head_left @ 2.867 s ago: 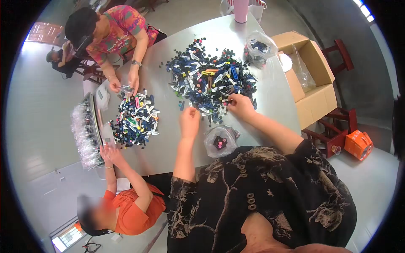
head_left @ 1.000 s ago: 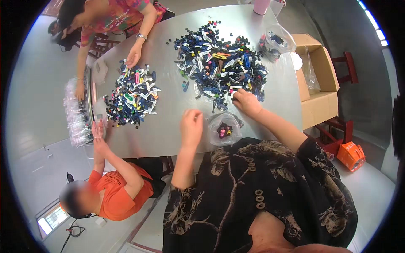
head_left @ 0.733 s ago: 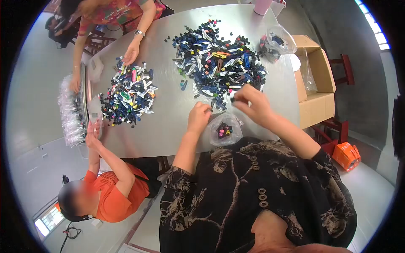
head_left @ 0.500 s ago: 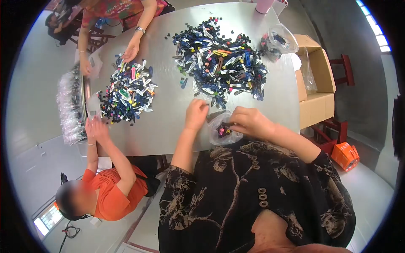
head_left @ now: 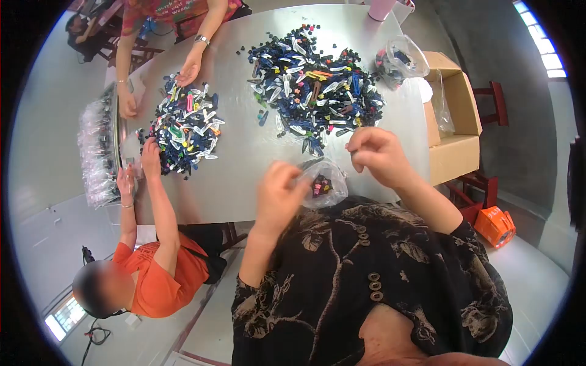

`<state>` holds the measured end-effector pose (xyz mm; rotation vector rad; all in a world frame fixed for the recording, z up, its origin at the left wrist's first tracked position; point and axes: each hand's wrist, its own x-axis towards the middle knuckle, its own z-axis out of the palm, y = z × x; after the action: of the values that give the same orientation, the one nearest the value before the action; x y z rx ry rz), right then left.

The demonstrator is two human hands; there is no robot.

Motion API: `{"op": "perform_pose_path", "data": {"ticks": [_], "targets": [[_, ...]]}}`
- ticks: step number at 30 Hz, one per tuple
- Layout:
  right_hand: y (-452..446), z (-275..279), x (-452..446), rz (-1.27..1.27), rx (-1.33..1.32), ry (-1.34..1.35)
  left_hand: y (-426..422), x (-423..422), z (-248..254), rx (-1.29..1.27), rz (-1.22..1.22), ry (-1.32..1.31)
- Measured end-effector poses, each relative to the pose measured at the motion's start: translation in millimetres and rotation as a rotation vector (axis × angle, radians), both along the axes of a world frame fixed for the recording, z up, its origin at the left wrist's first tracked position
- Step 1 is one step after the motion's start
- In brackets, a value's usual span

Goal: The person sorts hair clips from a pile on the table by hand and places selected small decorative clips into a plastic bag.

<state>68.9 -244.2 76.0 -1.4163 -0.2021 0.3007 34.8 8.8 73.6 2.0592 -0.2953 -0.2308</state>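
A see-through plastic bag (head_left: 334,194) lies on the table close to my body, with small dark, pink and yellow pieces (head_left: 320,185) inside. My left hand (head_left: 281,195) is at the bag's left side, smeared by motion, so its grip does not show. To the right of the bag, my right hand (head_left: 379,155) is raised over the table, thumb and fingertips pinched together. Something tiny and dark may be between them, too small to name. Beyond both hands spreads a large pile of snap hair clips and small black claw clips (head_left: 317,91).
A second hair clip pile (head_left: 186,128) lies at left, where two co-workers' hands reach in. Past it stands a row of filled plastic bags (head_left: 97,152). A plastic tub (head_left: 406,58) of clips and a pink cup (head_left: 381,8) are far right, beside an open cardboard box (head_left: 458,152).
My right hand has moved from the bag up and right towards the big pile. My left hand has come down to the bag's left side. The orange-sleeved co-worker's hands have separated.
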Motion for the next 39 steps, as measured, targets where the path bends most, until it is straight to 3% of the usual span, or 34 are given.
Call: {"op": "perform_pose_path", "data": {"ticks": [1,3,5,10,15,17,21,25,28,30,31,33,39], "targets": [[0.1,2.0,-0.4,-0.031,0.398,0.358,5.4,3.2,-5.5,-0.086,0.088,0.031],[0.3,3.1,-3.5,0.007,0.519,0.415,-0.5,7.5,-7.0,-0.181,0.176,0.060],[4.9,0.7,-8.5,0.104,0.783,0.541,-20.9,9.4,-0.1,-0.611,0.173,0.398],[19.1,-3.6,-18.1,0.116,0.788,0.541,-39.5,19.2,7.0,-0.759,0.049,0.556],[14.2,-1.0,-17.5,0.025,0.597,0.503,-33.3,13.1,10.1,-0.678,0.090,0.519],[6.5,-0.9,-16.2,-0.005,0.483,0.409,-21.2,2.7,24.8,-0.251,-0.019,0.112],[-4.9,-7.1,-19.8,-0.073,0.212,0.292,-14.9,-10.9,3.4,-0.019,-0.069,-0.016],[-1.1,6.7,-26.3,-0.099,0.014,0.280,9.7,-4.4,-14.9,-0.083,0.171,0.024],[9.6,20.6,-26.4,-0.091,-0.220,0.033,16.3,24.4,-57.4,-0.012,0.280,0.010],[13.4,19.2,-25.3,0.101,-0.386,-0.334,7.3,49.4,-85.7,-0.009,0.077,0.053],[17.3,15.4,-26.9,0.101,-0.390,-0.340,-0.9,61.6,-98.6,-0.012,0.077,0.048],[25.5,5.1,-33.3,0.179,-0.372,-0.415,-21.6,82.7,-123.8,0.052,-0.169,-0.163],[20.4,-3.9,-50.5,0.162,-0.403,-0.521,-44.5,97.8,-155.7,0.226,-0.386,-0.206]]}}
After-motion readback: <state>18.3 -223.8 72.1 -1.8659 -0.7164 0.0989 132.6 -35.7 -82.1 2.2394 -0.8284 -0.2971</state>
